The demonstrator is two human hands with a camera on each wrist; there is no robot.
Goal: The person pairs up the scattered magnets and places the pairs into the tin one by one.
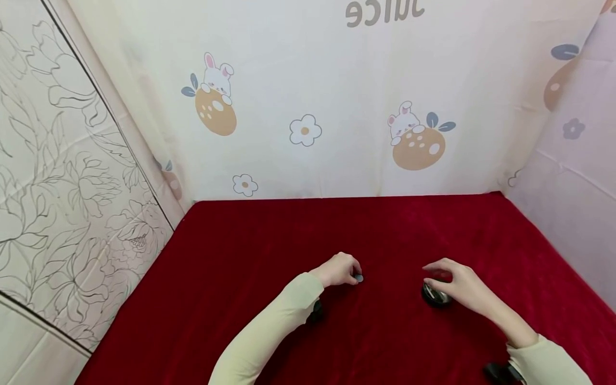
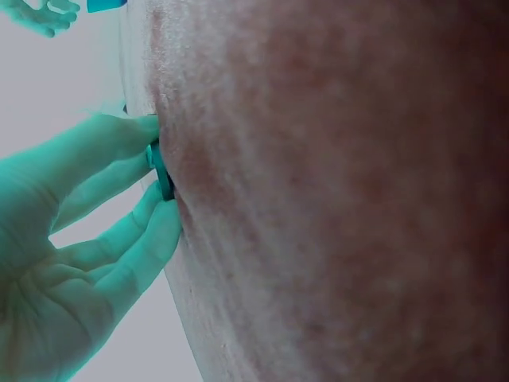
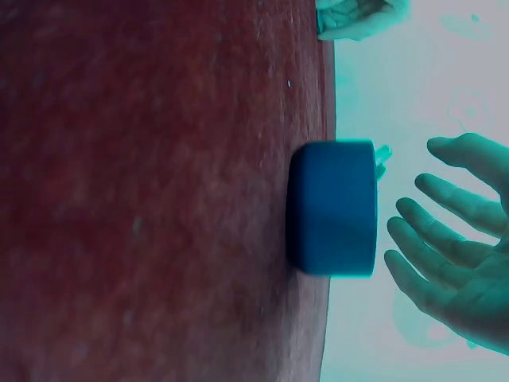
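My left hand (image 1: 339, 269) is low over the red cloth, pinching a small flat grey disc (image 1: 359, 278) between thumb and fingertips. In the left wrist view the disc (image 2: 161, 171) stands edge-on at the cloth, partly hidden by the fingers; its exact kind I cannot tell. A low, round black container (image 1: 435, 300) sits on the cloth to the right, with shiny pieces inside. Over it hovers my right hand (image 1: 459, 286), fingers spread and loosely bent, holding nothing. In the right wrist view the container (image 3: 334, 211) shows its smooth side, and a small piece (image 3: 383, 157) pokes above its rim.
Red velvety cloth (image 1: 289, 230) covers the table. A pale curtain (image 1: 337, 80) with rabbits and flowers hangs along the back edge, with a flower-patterned panel (image 1: 72, 160) at left and another pale sheet (image 1: 577, 176) at right. Dark wrist devices sit beneath both sleeves.
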